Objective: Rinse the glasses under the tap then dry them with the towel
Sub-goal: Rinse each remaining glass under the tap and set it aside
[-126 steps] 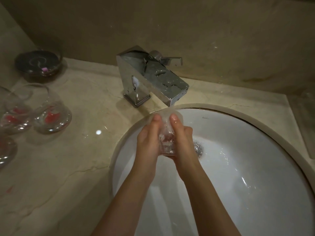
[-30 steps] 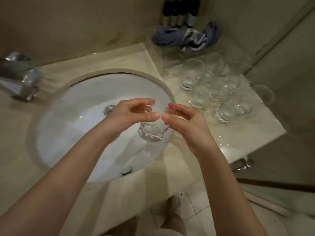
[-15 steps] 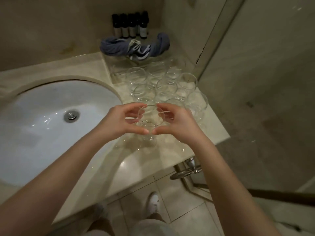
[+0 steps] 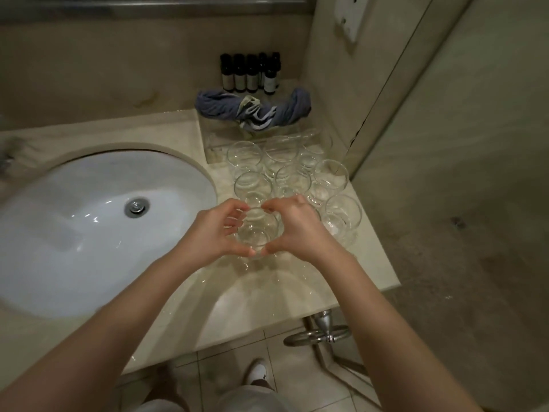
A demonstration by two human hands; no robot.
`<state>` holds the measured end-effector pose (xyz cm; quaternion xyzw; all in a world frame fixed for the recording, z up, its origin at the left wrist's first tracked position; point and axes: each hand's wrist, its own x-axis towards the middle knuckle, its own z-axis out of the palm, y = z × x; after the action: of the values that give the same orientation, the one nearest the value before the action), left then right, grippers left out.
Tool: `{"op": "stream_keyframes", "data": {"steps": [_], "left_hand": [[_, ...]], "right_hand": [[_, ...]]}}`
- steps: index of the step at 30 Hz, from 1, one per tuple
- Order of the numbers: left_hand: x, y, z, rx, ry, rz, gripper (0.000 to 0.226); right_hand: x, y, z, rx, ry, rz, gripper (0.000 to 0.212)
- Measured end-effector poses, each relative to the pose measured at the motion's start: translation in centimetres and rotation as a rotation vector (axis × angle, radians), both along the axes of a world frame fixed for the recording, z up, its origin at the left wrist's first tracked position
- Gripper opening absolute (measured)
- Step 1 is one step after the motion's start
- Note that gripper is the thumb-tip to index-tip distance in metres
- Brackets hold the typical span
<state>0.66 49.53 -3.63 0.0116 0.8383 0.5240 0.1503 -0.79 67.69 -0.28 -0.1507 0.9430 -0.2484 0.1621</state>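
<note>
Blue-grey towel [image 4: 221, 104], white basin [image 4: 74, 233], clear glasses [image 4: 331, 176], beige marbled counter [image 4: 267, 298], dark bottles [image 4: 251, 74]

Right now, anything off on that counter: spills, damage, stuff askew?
Mostly tidy. The countertop gleams wet in front of the clear glasses. The blue towel lies crumpled by the dark bottles. A dark crack-like line runs down the wall. Both hands hold one glass upright.

Arms: I see both of my forearms bare to the lower frame edge, no sleeves | Hands: left hand [image 4: 218, 230] and right hand [image 4: 297, 227] bare, no rings or watch visible | Legs: pale light-coloured trousers | Foot: white shoe [image 4: 258, 371]
</note>
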Motion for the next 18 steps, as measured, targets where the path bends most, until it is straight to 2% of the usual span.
{"op": "stream_keyframes", "data": {"steps": [7, 11, 14, 18], "left_hand": [[0.4, 0.6, 0.1, -0.049, -0.004, 0.014, 0.074], [0.2, 0.7, 0.4, -0.14, 0.002, -0.034, 0.072], [-0.2, 0.5, 0.9, -0.289, 0.014, -0.149, 0.081], [-0.4, -2.2, 1.8, -0.511, 0.003, -0.27, 0.086]], "right_hand": [[-0.4, -0.1, 0.1, 0.081, 0.016, 0.077, 0.083], [-0.6, -1.0, 1.0, 0.256, 0.03, 0.14, 0.081], [-0.8, -2.3, 2.2, 0.459, 0.061, 0.226, 0.077], [-0.9, -4.7, 3.7, 0.526, 0.064, 0.262, 0.075]]}}
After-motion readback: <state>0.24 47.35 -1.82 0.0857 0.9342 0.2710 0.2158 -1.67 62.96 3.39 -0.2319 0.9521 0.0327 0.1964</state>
